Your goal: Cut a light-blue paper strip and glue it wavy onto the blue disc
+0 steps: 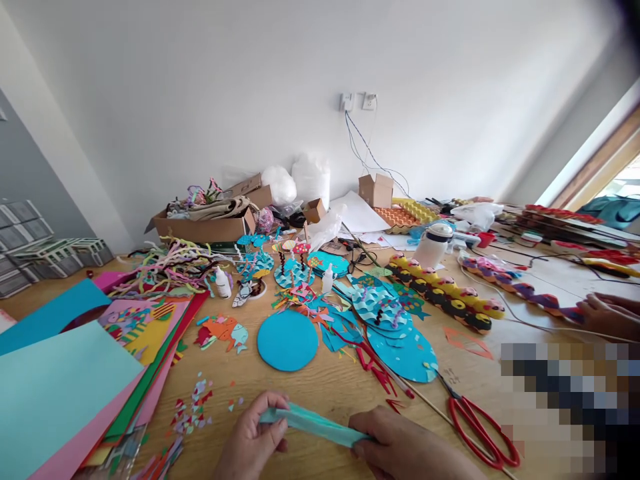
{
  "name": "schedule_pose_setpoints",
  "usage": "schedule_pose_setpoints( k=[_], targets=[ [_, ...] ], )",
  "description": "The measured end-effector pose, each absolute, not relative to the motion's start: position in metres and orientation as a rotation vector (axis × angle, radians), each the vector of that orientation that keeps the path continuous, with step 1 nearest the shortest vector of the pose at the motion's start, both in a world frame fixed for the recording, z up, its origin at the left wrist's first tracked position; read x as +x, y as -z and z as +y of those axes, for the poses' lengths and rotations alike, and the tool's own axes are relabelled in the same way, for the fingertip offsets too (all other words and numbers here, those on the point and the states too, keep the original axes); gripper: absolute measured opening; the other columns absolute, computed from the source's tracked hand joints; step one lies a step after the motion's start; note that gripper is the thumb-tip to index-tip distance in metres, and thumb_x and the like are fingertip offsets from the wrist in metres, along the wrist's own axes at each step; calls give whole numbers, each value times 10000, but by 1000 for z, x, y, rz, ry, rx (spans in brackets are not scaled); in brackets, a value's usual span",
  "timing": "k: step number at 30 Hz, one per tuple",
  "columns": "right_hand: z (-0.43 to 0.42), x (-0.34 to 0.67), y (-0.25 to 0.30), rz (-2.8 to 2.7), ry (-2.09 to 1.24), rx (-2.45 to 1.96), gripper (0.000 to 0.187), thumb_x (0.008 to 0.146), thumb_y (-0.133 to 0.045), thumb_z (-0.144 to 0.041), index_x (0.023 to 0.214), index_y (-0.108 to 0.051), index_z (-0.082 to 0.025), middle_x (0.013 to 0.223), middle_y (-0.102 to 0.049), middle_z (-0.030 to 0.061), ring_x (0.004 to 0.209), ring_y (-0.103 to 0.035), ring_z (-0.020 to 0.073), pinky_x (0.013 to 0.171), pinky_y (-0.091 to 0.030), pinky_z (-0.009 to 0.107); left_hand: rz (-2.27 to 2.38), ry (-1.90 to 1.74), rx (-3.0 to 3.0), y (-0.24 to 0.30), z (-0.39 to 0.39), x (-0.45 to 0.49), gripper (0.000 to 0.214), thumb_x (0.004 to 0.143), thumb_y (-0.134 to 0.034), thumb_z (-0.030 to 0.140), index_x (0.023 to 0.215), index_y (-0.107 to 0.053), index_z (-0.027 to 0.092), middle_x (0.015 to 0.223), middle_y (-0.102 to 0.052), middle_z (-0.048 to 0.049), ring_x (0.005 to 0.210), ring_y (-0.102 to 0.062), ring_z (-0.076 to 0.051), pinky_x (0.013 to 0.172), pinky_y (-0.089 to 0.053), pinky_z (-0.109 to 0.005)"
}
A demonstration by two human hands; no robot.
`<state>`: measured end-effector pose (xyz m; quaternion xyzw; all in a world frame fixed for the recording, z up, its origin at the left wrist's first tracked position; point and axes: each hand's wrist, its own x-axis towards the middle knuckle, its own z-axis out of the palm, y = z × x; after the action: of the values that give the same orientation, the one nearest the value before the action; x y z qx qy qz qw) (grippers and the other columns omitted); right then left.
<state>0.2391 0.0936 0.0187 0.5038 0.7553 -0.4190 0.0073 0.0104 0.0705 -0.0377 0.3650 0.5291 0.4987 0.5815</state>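
A folded strip of light teal paper (317, 425) is stretched between my two hands, low in the head view. My left hand (257, 433) pinches its left end between thumb and fingers. Its right end is gripped by my right hand (395, 437), whose fingertips are partly hidden. Just beyond the strip lies a round blue disc (287, 340). Red-handled scissors (483, 430) rest to the right of my right hand, blades pointing away. Small paper scraps (193, 410) are scattered left of my left hand.
Coloured paper sheets (60, 393) are stacked at left. Behind the disc stand glue bottles (223, 283), pipe cleaners (165, 267) and wave-patterned discs (380, 307). A painted egg-carton strip (445, 293) lies at right, near another person's hand (607, 317). A cardboard box (205, 227) sits by the wall.
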Motion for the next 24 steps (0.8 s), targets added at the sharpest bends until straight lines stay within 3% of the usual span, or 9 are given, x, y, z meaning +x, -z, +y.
schedule_pose_setpoints(
  k=[2, 10, 16, 24],
  targets=[
    [97, 238, -19, 2390, 1265, 1556, 152, 742, -446, -193, 699, -592, -193, 639, -585, -11, 607, -537, 121, 570, -351, 208, 1256, -1149, 918, 42, 72, 6, 248, 553, -720, 395, 632, -611, 187, 859, -592, -48, 652, -537, -158, 484, -448, -224],
    [105, 229, -12, 2396, 1202, 1557, 205, 683, -450, -184, 779, -629, -210, 768, -615, 18, 760, -565, 174, 599, -357, 234, 1270, -968, 1172, 55, 81, -14, 137, 631, -641, 294, 613, -539, 203, 572, -556, 31, 512, -519, -137, 505, -418, -234],
    [109, 231, -10, 2388, 1156, 1584, 267, 667, -495, -237, 896, -633, -224, 920, -631, 56, 864, -571, 223, 680, -367, 283, 1326, -911, 1303, 62, 84, -17, 58, 666, -553, 209, 614, -528, 211, 561, -527, 34, 524, -504, -143, 521, -398, -229],
    [112, 233, -14, 2381, 1019, 1617, 269, 658, -457, -191, 843, -651, -204, 872, -644, 75, 838, -572, 222, 667, -358, 291, 1509, -859, 1623, 53, 86, -8, 97, 629, -494, 129, 598, -502, 221, 605, -508, 35, 600, -474, -151, 592, -362, -218]
  ],
)
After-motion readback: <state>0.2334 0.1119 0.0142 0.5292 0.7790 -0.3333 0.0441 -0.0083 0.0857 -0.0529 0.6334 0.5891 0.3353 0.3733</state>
